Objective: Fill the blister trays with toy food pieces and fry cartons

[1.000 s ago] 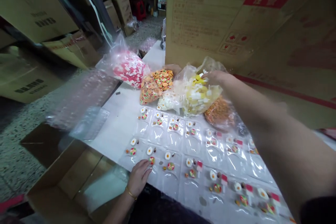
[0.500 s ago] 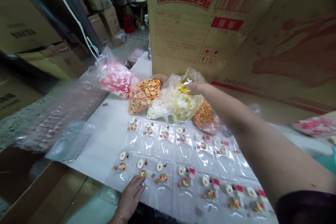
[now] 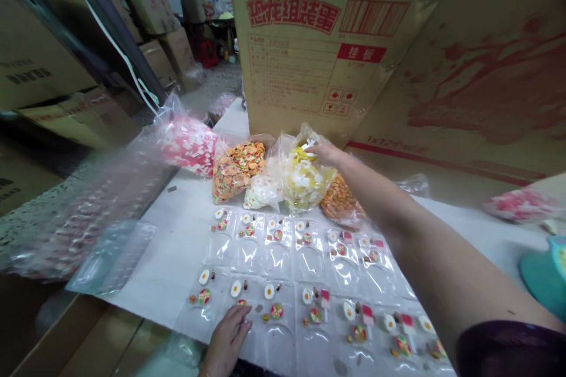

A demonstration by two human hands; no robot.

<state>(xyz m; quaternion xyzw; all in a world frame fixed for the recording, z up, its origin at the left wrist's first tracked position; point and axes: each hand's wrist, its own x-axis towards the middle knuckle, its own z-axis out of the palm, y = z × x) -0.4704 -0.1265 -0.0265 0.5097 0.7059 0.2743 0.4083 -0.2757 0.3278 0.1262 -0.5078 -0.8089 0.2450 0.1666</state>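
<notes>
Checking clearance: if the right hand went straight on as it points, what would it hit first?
Right hand: most likely the yellow and white pieces in the open bag, right at the fingertips. Depth is unclear; it may already touch them.

The white tabletop (image 3: pixel 172 224) carried two rows of clear plastic trays (image 3: pixel 311 256) at lower centre, filled bags (image 3: pixel 305 179) mid-frame.

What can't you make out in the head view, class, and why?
- Head view: whether the right hand grips anything; the hand itself hides this.
- Head view: most of the small multicoloured piece; the left hand covers it.
- Head view: the rest of the teal plastic container; the right edge cuts it off.
- Head view: details of the clear plastic packaging; blurred.
</notes>
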